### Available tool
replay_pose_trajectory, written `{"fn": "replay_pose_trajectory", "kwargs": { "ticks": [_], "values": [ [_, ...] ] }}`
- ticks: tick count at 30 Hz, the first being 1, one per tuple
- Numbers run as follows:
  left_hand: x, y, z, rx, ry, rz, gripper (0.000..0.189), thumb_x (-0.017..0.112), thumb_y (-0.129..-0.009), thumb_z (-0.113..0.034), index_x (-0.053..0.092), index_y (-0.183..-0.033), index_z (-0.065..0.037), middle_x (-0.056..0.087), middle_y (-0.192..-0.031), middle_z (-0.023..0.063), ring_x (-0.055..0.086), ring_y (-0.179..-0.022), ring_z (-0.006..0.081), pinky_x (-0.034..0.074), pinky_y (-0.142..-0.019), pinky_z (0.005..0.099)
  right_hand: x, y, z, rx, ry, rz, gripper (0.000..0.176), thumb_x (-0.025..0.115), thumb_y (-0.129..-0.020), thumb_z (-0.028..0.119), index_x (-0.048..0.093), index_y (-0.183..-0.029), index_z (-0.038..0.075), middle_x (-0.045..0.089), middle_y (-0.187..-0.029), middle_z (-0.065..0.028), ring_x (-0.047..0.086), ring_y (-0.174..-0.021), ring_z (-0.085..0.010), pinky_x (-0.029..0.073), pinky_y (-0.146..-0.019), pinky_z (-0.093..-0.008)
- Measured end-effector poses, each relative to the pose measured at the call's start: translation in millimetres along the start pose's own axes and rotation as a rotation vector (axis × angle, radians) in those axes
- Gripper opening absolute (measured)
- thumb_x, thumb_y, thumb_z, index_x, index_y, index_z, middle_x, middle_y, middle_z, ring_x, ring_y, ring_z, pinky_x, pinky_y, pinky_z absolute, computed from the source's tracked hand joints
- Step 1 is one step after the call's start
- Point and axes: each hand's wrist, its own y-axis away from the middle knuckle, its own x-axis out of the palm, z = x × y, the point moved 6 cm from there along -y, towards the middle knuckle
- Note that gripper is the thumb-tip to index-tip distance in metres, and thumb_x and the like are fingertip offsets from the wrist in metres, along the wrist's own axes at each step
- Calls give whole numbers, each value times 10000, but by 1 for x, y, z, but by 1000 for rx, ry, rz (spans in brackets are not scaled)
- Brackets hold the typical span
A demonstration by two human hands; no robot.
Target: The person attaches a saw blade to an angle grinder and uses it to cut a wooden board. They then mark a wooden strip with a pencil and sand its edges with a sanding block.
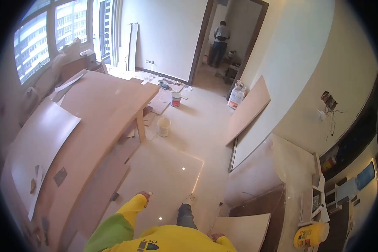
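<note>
My left hand (145, 198) hangs forward over the pale floor, at the end of a yellow sleeve. A finger sticks out from it, and nothing shows in its grasp. The long wooden table (109, 90) stands to its left. At the bottom, my right hand (216, 237) is low by my side, mostly hidden by my yellow shirt. It overlaps the left part of a light flat board (248, 227) in this view; I cannot tell whether its fingers grip the board. One foot (190, 199) is forward on the floor.
A white bucket (164, 127) and a red-labelled can (175, 99) stand beside the table. A wooden panel (250, 111) leans on the right wall near a white sack (237, 95). A yellow tub (311, 235) is at lower right. Beyond the doorway stands a person (219, 42).
</note>
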Motion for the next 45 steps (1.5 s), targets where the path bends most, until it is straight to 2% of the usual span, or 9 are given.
{"fn": "replay_pose_trajectory", "kwargs": {
  "ticks": [7, 9, 13, 15, 22, 28, 33, 38, 45],
  "values": [
    [-44, -81, -89, -388, 163, -94, 496, 642, -876, -449, 644, -1179, -57, 678, -1061, 211, 649, -1041, 331, 465, -897, 447, -32, -131, 149, 224, 16, -66, 346, 708, -852, 313, 595, -1071, 70, 610, -811, -94, 565, -582, -202, 450, -474, -375],
    [-16, -154, -66, -125, -324, 122, 543, 665, -879, -440, 606, -1238, -37, 648, -1162, 208, 615, -1117, 319, 445, -929, 449, -48, -169, 195, 236, 31, -89, 308, 702, -855, 302, 599, -1028, 68, 596, -766, -79, 551, -560, -194, 436, -459, -367],
    [-48, -139, -102, -579, 215, 36, 569, 657, -865, -491, 622, -1185, -22, 670, -1076, 172, 639, -980, 293, 466, -886, 440, -103, -266, 284, 239, 91, -143, 257, 691, -860, 286, 606, -965, 66, 575, -698, -56, 530, -527, -181, 414, -438, -355],
    [-48, -188, -97, -646, 410, -42, 576, 659, -845, -520, 661, -1101, -3, 705, -946, 151, 668, -836, 269, 489, -833, 435, -117, -276, 432, -16, 4, 170, 419, 474, -941, 386, 553, -1209, 74, 644, -1086, -135, 628, -1021, -318, 520, -730, -492],
    [-128, -332, -241, -559, 205, 21, 525, 636, -874, -491, 665, -1057, 0, 708, -930, 132, 670, -821, 270, 501, -800, 418, -141, -233, 744, -412, -16, -50, 407, 619, -899, 322, 557, -1202, 57, 651, -1057, -133, 682, -840, -261, 560, -624, -390],
    [-253, -510, -412, -355, 147, 9, 603, 609, -827, -596, 691, -1042, -38, 711, -927, 134, 667, -916, 294, 482, -874, 428, -164, -388, 729, -147, 451, -72, 402, 595, -917, 323, 582, -1222, 61, 647, -1134, -142, 676, -843, -286, 544, -662, -410],
    [-366, -631, -567, -119, 29, -51, 646, 565, -829, -628, 682, -1155, -82, 656, -1187, 165, 599, -1144, 336, 452, -959, 436, -154, -365, 813, 125, 72, -97, 392, 587, -920, 306, 571, -1226, 63, 641, -1139, -147, 672, -846, -294, 539, -656, -420],
    [-450, -687, -677, -93, 293, -97, 555, 612, -826, -590, 711, -1008, -75, 711, -910, 121, 678, -885, 262, 502, -830, 388, -162, -404, 933, 135, -61, -107, 382, 579, -923, 288, 561, -1231, 64, 636, -1143, -153, 668, -848, -303, 534, -650, -431],
    [-450, -774, -649, -302, 329, -145, 600, 628, -815, -592, 704, -1038, -40, 704, -927, 153, 664, -885, 316, 491, -853, 414, -214, -502, 1132, 112, -31, -106, 369, 568, -927, 264, 546, -1238, 66, 627, -1150, -161, 663, -852, -315, 528, -642, -445]
  ]
}}
